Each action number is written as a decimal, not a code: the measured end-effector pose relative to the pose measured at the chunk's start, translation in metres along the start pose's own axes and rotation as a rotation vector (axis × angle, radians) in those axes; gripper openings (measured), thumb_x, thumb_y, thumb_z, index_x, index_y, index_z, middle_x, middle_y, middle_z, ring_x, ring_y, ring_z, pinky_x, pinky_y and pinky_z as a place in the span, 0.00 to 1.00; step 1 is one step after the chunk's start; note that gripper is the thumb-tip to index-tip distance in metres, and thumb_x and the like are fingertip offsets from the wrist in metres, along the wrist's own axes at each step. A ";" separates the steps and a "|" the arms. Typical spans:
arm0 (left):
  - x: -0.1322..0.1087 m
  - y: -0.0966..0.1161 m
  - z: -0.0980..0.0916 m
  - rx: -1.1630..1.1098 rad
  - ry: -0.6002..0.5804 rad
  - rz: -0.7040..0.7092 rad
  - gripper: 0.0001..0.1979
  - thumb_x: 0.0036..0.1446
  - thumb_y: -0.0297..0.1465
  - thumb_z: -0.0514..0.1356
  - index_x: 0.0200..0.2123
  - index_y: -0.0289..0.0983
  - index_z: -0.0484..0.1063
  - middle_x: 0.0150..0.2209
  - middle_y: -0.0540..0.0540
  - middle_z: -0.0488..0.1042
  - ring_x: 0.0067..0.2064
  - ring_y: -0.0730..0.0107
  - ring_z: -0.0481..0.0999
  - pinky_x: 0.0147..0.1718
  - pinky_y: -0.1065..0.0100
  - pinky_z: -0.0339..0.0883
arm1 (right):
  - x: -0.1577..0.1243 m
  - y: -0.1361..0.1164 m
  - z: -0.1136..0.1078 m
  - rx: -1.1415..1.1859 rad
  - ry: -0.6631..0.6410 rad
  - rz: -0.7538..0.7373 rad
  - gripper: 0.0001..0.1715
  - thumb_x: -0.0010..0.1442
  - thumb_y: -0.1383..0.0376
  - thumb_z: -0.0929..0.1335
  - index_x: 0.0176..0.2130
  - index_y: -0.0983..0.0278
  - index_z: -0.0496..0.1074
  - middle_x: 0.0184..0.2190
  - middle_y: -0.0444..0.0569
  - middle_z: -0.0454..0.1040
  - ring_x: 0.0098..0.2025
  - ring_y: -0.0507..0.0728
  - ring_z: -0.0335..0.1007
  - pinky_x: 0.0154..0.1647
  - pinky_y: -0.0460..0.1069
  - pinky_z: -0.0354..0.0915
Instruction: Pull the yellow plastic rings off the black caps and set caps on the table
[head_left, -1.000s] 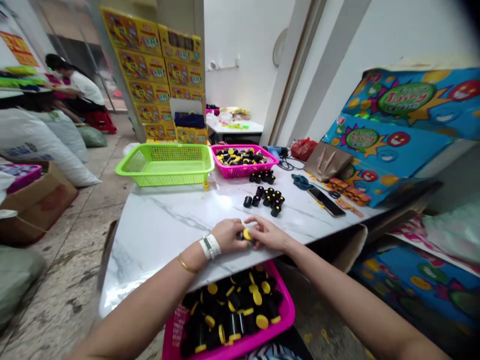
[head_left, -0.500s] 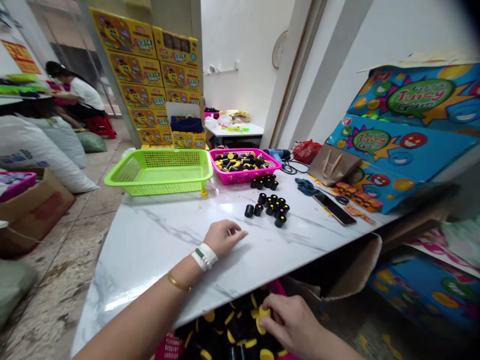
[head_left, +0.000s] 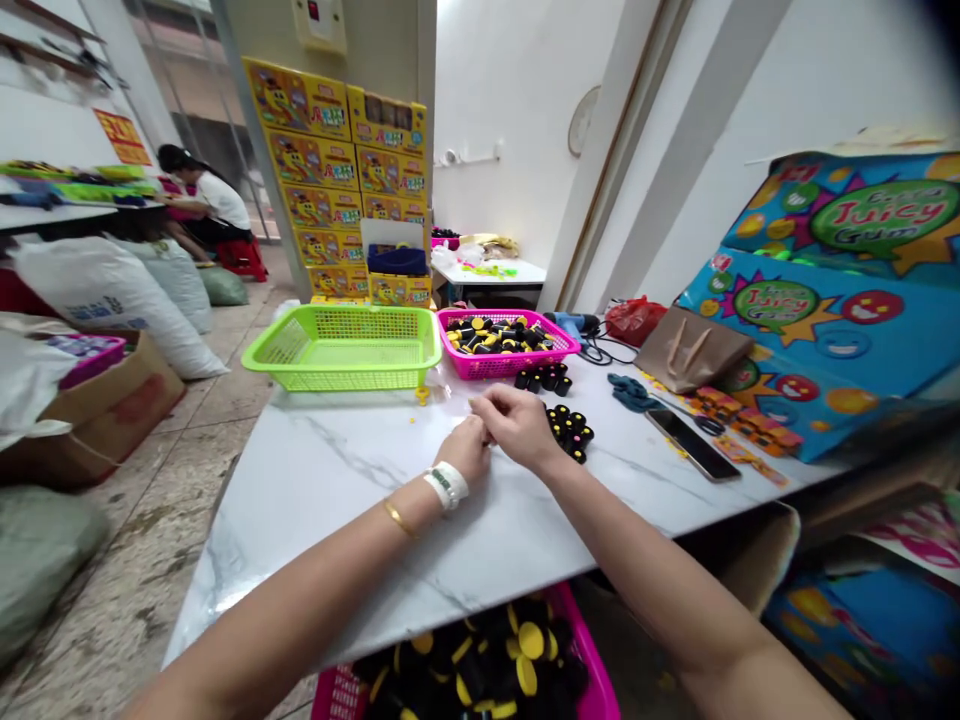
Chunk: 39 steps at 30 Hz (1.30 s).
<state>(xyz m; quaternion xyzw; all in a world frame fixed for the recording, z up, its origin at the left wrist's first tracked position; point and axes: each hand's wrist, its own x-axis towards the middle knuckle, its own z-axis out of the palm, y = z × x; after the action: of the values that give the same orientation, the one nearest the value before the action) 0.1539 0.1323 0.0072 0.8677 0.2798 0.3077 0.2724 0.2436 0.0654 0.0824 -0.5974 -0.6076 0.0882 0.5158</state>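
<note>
My left hand (head_left: 466, 452) and my right hand (head_left: 521, 425) meet over the marbled white table, fingers curled closed. Whatever they hold is hidden behind the knuckles. Just beyond the right hand stands a group of small black cylinders (head_left: 571, 428) with yellow or pink dots on top, partly covered by that hand. Another short row of black cylinders (head_left: 544, 377) stands behind them. Below the table's front edge, a pink basket (head_left: 596, 680) is full of black pieces with yellow caps (head_left: 531, 640).
At the table's back are a lime-green basket (head_left: 341, 378) and a pink basket (head_left: 495, 365) of black-and-yellow pieces. A phone (head_left: 694, 445), dark cloth (head_left: 631, 392), paper bag (head_left: 686, 350) and blue gum boxes (head_left: 817, 310) line the right. A seated person (head_left: 217, 205) is far left.
My right hand has risen from the lower basket to meet my left hand on the table. My left hand has turned and closed. The camera view has shifted left.
</note>
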 end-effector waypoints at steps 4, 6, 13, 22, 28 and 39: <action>-0.037 -0.022 -0.036 -0.006 0.009 -0.073 0.12 0.46 0.20 0.55 0.35 0.39 0.62 0.36 0.47 0.74 0.40 0.62 0.75 0.44 0.62 0.68 | 0.039 0.028 0.041 -0.040 -0.092 0.102 0.17 0.59 0.57 0.66 0.24 0.64 0.69 0.16 0.41 0.68 0.19 0.50 0.65 0.22 0.44 0.59; -0.047 -0.029 -0.048 -0.072 0.009 -0.094 0.11 0.48 0.23 0.56 0.35 0.41 0.60 0.38 0.48 0.75 0.41 0.65 0.77 0.44 0.63 0.69 | 0.049 0.033 0.051 -0.040 -0.117 0.114 0.17 0.60 0.57 0.66 0.24 0.65 0.70 0.15 0.41 0.68 0.17 0.49 0.63 0.21 0.44 0.58; -0.039 -0.047 -0.061 -0.266 -0.142 -0.011 0.26 0.46 0.24 0.58 0.51 0.41 0.63 0.46 0.48 0.78 0.48 0.66 0.76 0.52 0.61 0.66 | -0.007 0.024 0.009 -0.300 -0.103 -0.108 0.13 0.59 0.61 0.67 0.24 0.64 0.70 0.24 0.45 0.72 0.28 0.52 0.66 0.34 0.47 0.59; -0.039 -0.031 -0.065 0.064 -0.123 -0.014 0.21 0.46 0.32 0.63 0.46 0.38 0.69 0.44 0.43 0.75 0.47 0.59 0.74 0.48 0.60 0.67 | -0.003 0.045 0.015 -0.389 -0.115 0.059 0.13 0.62 0.61 0.65 0.29 0.63 0.73 0.27 0.45 0.74 0.31 0.52 0.68 0.36 0.46 0.61; -0.054 -0.007 -0.095 0.495 -0.537 -0.163 0.25 0.43 0.53 0.63 0.34 0.38 0.67 0.29 0.44 0.73 0.33 0.54 0.75 0.30 0.62 0.64 | 0.071 0.062 0.103 -0.471 -0.198 0.174 0.23 0.57 0.50 0.68 0.44 0.64 0.75 0.41 0.53 0.76 0.42 0.58 0.73 0.44 0.50 0.66; -0.062 -0.004 -0.102 0.501 -0.775 -0.187 0.23 0.42 0.42 0.70 0.39 0.36 0.69 0.34 0.43 0.74 0.36 0.57 0.74 0.34 0.64 0.64 | 0.079 0.082 0.103 -0.577 -0.333 0.258 0.21 0.54 0.60 0.71 0.45 0.70 0.73 0.44 0.59 0.76 0.48 0.64 0.71 0.49 0.55 0.65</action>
<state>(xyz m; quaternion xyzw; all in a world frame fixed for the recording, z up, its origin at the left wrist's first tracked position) 0.0423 0.1250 0.0481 0.9287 0.3000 -0.1420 0.1655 0.2399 0.2043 0.0179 -0.7678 -0.6027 0.0734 0.2044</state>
